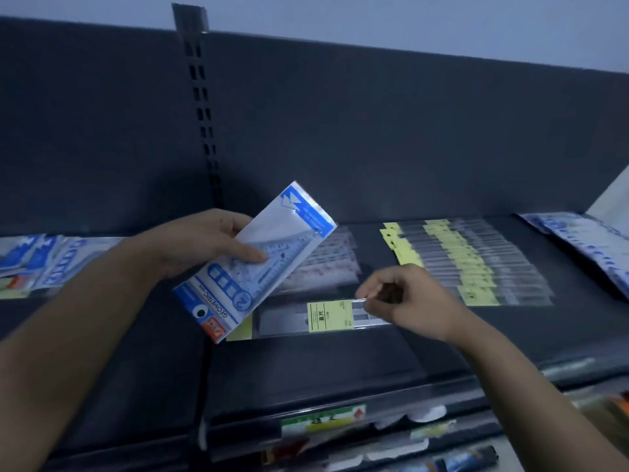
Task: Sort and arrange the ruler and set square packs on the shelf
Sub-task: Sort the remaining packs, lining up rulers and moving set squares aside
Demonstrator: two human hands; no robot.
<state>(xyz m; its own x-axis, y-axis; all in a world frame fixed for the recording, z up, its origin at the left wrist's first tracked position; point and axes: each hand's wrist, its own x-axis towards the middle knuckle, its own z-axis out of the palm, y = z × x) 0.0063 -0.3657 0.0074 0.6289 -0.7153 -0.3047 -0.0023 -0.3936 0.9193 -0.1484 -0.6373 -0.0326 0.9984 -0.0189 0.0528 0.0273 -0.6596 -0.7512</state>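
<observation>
My left hand (207, 238) grips a blue-and-white set square pack (272, 247) marked GEOMETRIC, held tilted above the dark shelf (323, 356). My right hand (405, 294) pinches the end of a clear ruler pack with a yellow label (328, 316) that lies flat near the shelf's front. Behind the held pack lies a pile of clear ruler packs with red marks (323, 264). A fanned row of several yellow-labelled ruler packs (469, 260) lies to the right.
More blue set square packs lie at the far right (585, 243) and on the left shelf section (44, 260). A slotted upright (200, 103) divides the dark back panel. Price labels (323, 419) line the shelf's front edge, with goods on a lower shelf (466, 459).
</observation>
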